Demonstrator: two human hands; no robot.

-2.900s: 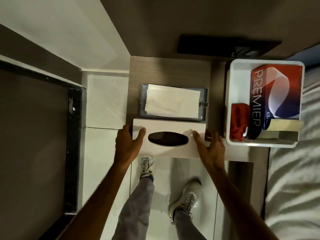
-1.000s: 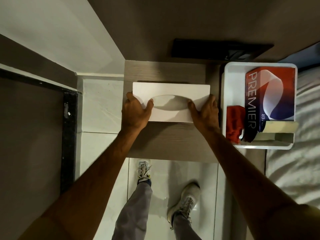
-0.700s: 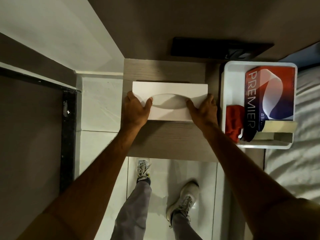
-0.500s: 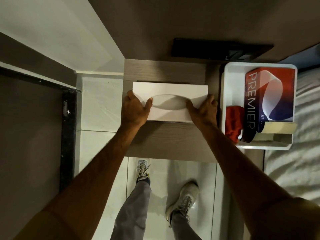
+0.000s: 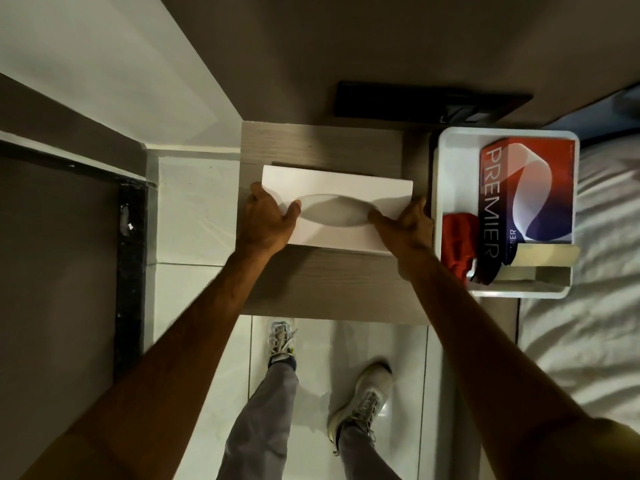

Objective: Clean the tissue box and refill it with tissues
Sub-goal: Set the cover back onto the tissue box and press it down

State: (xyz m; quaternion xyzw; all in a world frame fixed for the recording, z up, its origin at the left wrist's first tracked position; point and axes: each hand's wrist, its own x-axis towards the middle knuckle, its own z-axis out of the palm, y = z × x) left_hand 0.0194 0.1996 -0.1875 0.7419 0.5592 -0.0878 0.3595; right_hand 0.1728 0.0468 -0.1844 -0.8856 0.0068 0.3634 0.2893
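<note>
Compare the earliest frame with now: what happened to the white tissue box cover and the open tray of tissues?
The white cover went from the table's near edge back over the tray of tissues, which is now hidden beneath it. Both hands kept hold throughout: left hand and right hand grip its ends. In the last second nothing visibly shifted. The white bin, PREMIER box and red cloth stayed put.

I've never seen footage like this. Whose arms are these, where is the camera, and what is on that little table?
There is no machine: a person wears a camera on the head, looking down at their own arms and shoes. The left hand and right hand grip the two ends of a white rectangular tissue box cover with an oval slot, resting on a grey wooden bedside table. Beside it, a white plastic bin holds a red-and-blue Premier tissue carton and a red cloth.
</note>
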